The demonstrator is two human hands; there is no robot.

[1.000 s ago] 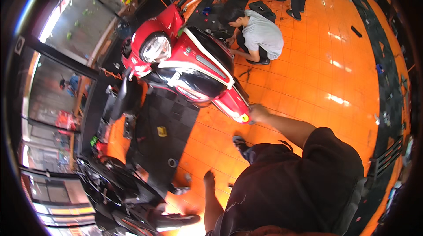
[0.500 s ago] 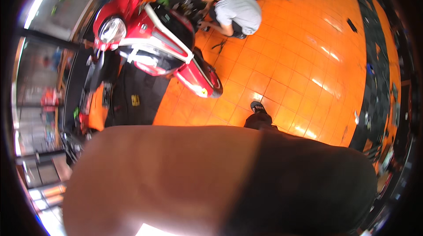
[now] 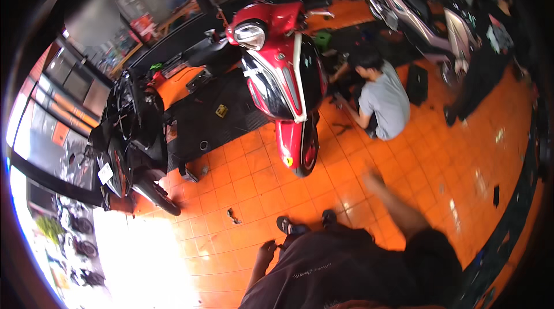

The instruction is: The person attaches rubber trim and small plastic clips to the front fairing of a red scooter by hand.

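Right hand (image 3: 374, 181) is swinging out blurred, grip unreadable, left hand (image 3: 266, 249) hanging loosely open and empty, risking clipping the red scooter (image 3: 285, 87) just ahead.

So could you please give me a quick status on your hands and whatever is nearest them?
Left hand empty, hanging by hip. Right hand blurred, looks empty, out toward red scooter. Small dark scrap on the tiles between.

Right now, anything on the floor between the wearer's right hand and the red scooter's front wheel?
Nothing visible. The right hand, blurred and empty, hangs over bare orange tile, apart from the red scooter; its front wheel is the nearest thing. The left hand is empty too.
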